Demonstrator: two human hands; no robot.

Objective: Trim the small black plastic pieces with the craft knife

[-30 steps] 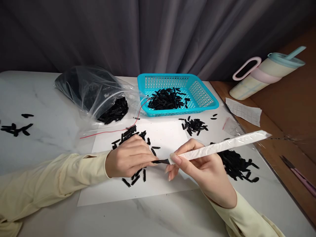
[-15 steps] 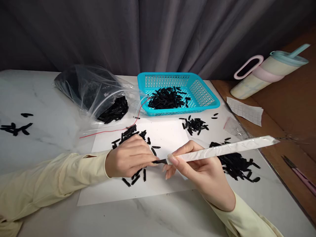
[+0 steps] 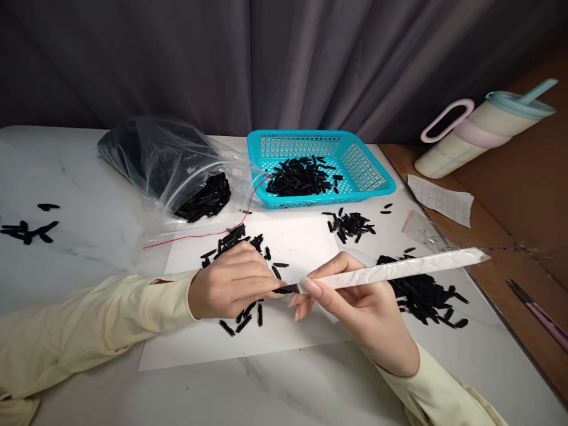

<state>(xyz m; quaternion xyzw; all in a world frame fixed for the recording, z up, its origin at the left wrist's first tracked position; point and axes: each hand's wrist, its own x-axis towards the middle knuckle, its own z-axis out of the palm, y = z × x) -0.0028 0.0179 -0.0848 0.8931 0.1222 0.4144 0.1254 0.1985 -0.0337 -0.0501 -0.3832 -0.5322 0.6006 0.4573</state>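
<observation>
1. Where the two hands meet over the white paper sheet [image 3: 293,236], the left hand's fingertips [image 3: 274,289] pinch a small black piece [image 3: 284,289], pressing it down toward the sheet.
2. That black piece touches the near end of a long tool wrapped in white tape [image 3: 399,267], whose tip sits right against it.
3. The right hand [image 3: 359,302] grips the wrapped tool like a pen, thumb on top and index finger along its side, the remaining fingers curled loosely beneath; the tool's far end slants up and to the right.
4. The left hand [image 3: 226,287] rests knuckles-up on the sheet, fingers bunched tight around the piece, with a cream sleeve [image 3: 89,319] running off to the left.
5. Loose black pieces [image 3: 242,322] lie scattered just beside and under the left hand, more above its knuckles.
6. A larger heap of black pieces [image 3: 426,296] lies behind the right hand, on the marble table [image 3: 66,177].
7. Farther back, a turquoise basket [image 3: 364,168] holds a mound of the same pieces, and a smaller cluster [image 3: 350,225] sits just in front of it.
8. A clear plastic bag [image 3: 160,154] with more pieces lies left of the basket, a red string [image 3: 195,236] trailing from it.
9. At the far right, a pastel tumbler [image 3: 479,133] lies tilted on the wooden surface, near a paper slip [image 3: 439,200].
</observation>
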